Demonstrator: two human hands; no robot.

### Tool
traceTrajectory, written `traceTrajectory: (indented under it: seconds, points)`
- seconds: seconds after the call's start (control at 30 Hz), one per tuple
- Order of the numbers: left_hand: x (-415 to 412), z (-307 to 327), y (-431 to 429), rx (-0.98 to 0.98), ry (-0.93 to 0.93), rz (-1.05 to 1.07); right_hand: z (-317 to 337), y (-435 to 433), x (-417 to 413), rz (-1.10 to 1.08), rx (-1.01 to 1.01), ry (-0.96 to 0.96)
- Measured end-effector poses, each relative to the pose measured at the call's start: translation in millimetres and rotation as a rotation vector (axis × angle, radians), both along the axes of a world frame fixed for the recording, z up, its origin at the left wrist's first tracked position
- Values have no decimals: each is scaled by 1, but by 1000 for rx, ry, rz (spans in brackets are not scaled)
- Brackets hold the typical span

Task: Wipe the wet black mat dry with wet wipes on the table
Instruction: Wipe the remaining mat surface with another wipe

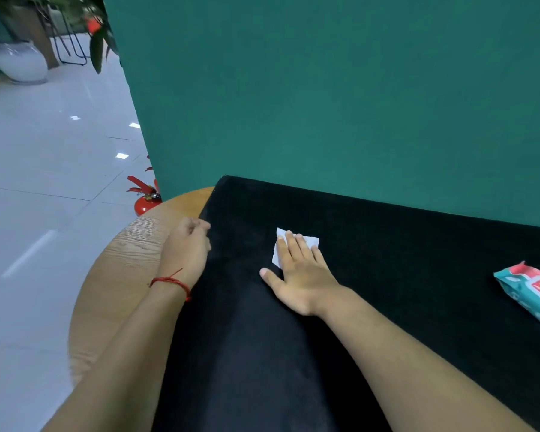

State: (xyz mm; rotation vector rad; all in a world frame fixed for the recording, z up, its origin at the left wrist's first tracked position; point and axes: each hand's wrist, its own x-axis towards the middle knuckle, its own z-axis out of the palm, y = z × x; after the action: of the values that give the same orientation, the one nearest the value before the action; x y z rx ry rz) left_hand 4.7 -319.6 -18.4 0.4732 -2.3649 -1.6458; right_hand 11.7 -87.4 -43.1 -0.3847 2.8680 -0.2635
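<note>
Mat: black mat (387, 275) covers most of the round wooden bench (122, 260), back edge against a green wall (325, 88).
Wipe: small white wipe (310, 241) lying on the mat's left part.
Right hand (300, 275): flat, fingers straight, pressing the wipe down, thumb splayed.
Left hand (186, 247): at the mat's left edge, fingers curled, can't tell if it's gripping.
Pack: teal wipes pack (530, 294) on the mat, far right.

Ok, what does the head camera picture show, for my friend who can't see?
A right hand presses a white wipe flat on a black mat, while the left hand grips the mat's edge. A wipes pack lies at right.
</note>
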Motion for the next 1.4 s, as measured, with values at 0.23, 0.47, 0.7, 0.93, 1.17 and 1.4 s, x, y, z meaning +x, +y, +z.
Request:
traceTrajectory:
  seconds: [0.23,0.47,0.7,0.93,1.17,1.4]
  points:
    - [121,-28,-58,-621,150,-303,0,-30,66,206,4,3]
    - [188,-49,-58,-735,22,-346,-3,-8,119,430,-28,16]
    - [178,-41,-38,-955,-16,-308,4,14,51,183,-14,-6]
    - [179,-39,-31,-800,27,-239,9,-40,-9,129,-5,-24]
    - [182,-41,-30,-812,132,-155,-2,-116,5,328,-27,41]
    - [183,-38,-25,-808,159,-141,1,-135,-32,375,-65,70]
